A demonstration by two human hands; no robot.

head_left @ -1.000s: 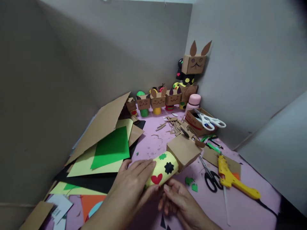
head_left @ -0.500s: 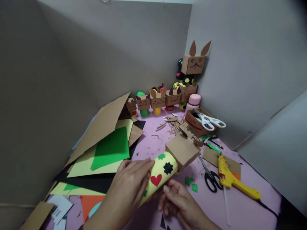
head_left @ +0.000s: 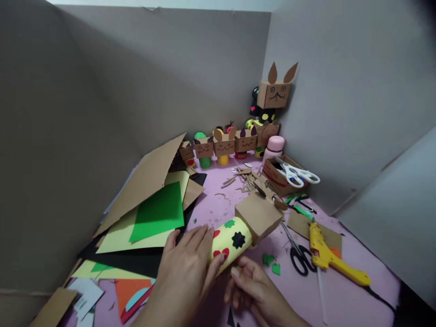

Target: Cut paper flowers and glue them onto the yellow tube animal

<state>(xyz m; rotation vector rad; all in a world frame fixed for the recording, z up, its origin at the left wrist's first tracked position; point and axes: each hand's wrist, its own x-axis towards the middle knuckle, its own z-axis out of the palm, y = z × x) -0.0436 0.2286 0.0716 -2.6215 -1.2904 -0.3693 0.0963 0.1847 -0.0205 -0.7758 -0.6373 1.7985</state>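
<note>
A yellow paper tube point(head_left: 229, 237) with red hearts, a black flower-shaped piece and a green one slants across the table. Its upper end meets a small cardboard box point(head_left: 260, 211) with dark and brown ear-like pieces. My left hand point(head_left: 187, 263) grips the tube's lower end from above, the thumb lying over a red heart point(head_left: 218, 252). My right hand point(head_left: 254, 284) is closed beside the tube's near side, thumb against curled fingers; anything inside the pinch is hidden. To its right are green paper scraps point(head_left: 271, 263) and black-handled scissors point(head_left: 299, 256).
A yellow glue gun point(head_left: 329, 259) lies at right. Behind are a cardboard tray point(head_left: 272, 175) with white-handled scissors point(head_left: 295, 173), cardboard scraps point(head_left: 250, 178), a pink bottle point(head_left: 275, 144) and several cardboard animal figures point(head_left: 224, 144). Cardboard point(head_left: 143, 175) and green paper point(head_left: 160, 211) are stacked at left.
My left hand has shifted and its thumb now lies over the red heart. Another red heart shows beside its fingers. A red piece has come into view at lower left. My right hand has barely moved.
</note>
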